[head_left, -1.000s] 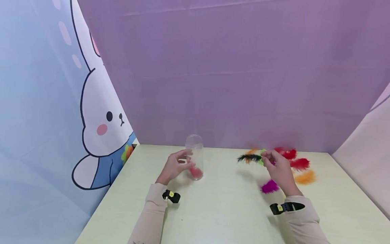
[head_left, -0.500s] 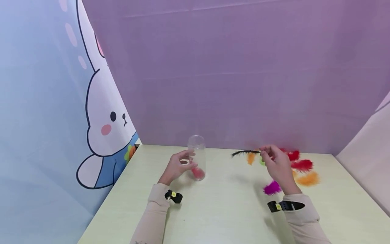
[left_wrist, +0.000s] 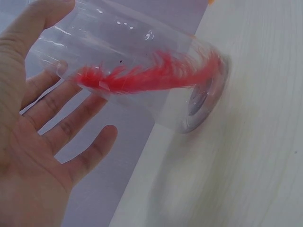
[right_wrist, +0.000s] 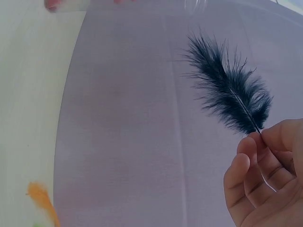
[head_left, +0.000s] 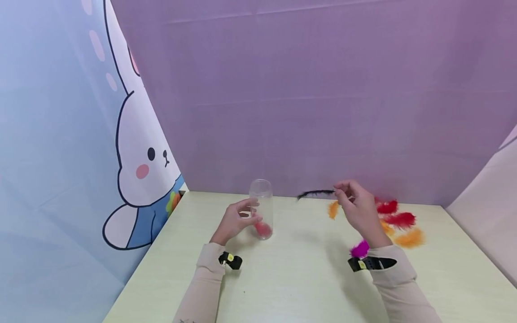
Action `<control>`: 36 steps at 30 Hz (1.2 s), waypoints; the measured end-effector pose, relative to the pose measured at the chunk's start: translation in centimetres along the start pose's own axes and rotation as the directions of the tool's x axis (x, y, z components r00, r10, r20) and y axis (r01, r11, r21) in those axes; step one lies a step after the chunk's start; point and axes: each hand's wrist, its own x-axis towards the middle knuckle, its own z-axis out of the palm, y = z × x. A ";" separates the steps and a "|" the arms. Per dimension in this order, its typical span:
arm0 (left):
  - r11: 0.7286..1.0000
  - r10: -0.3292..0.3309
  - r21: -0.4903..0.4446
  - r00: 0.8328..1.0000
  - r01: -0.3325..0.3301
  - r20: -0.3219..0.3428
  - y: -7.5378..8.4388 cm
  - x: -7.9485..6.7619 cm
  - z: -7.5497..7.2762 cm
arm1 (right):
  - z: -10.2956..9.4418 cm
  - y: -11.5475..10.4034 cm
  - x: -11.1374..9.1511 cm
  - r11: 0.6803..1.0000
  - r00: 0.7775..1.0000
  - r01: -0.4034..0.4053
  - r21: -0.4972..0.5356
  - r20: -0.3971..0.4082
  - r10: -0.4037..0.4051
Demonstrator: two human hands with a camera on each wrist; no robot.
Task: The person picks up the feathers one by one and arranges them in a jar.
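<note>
A clear cylindrical jar (head_left: 264, 206) stands upright on the table, a red feather (left_wrist: 151, 78) inside it reaching down to its base. My left hand (head_left: 236, 220) holds the jar from the left, thumb on one side and fingertips on the other, as the left wrist view shows. Between thumb and fingertips my right hand (head_left: 357, 208) pinches the quill of a black feather (right_wrist: 232, 92). That feather is held up above the table, its fluffy end pointing left toward the jar.
On the table (head_left: 282, 287), right of the jar, lie loose feathers: red (head_left: 400, 220), orange (head_left: 409, 237), a small orange one (head_left: 333, 209) and magenta (head_left: 359, 249). A purple cloth (head_left: 307, 98) hangs behind the table's back edge. A rabbit-printed cloth (head_left: 60, 179) hangs at the left.
My right hand has lifted the black feather and moved left with it, toward the jar. The left hand stays at the jar; the head view has shifted slightly.
</note>
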 end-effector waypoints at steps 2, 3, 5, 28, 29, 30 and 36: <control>1.000 0.002 0.000 1.000 -0.002 -0.005 0.0 0.0 0.0 | 0.1 -0.3 0.2 1.000 1.000 0.009 0.004 0.000 -0.009; 1.000 0.001 0.001 1.000 -0.001 -0.007 0.0 0.0 0.1 | 0.2 -0.4 0.3 1.000 1.000 0.015 0.006 -0.001 -0.015; 1.000 0.001 0.004 1.000 -0.001 -0.012 0.0 0.0 0.1 | 0.4 -0.7 0.5 0.999 1.000 0.030 0.012 -0.003 -0.030; 1.000 0.005 -0.009 1.000 -0.005 0.001 -0.3 0.0 0.0 | 1.8 -4.6 3.0 0.984 0.988 0.148 0.104 -0.053 -0.143; 1.000 0.007 -0.011 1.000 -0.007 0.001 -0.3 0.0 0.0 | 1.9 -4.8 3.1 0.982 0.988 0.153 0.109 -0.053 -0.148; 1.000 0.010 -0.013 1.000 -0.010 0.000 -0.3 0.0 0.1 | 1.9 -5.0 3.2 0.981 0.987 0.157 0.113 -0.053 -0.151; 1.000 0.016 -0.022 1.000 -0.016 0.000 -0.3 0.1 0.3 | 2.4 -5.8 3.6 0.980 0.986 0.165 0.107 -0.032 -0.162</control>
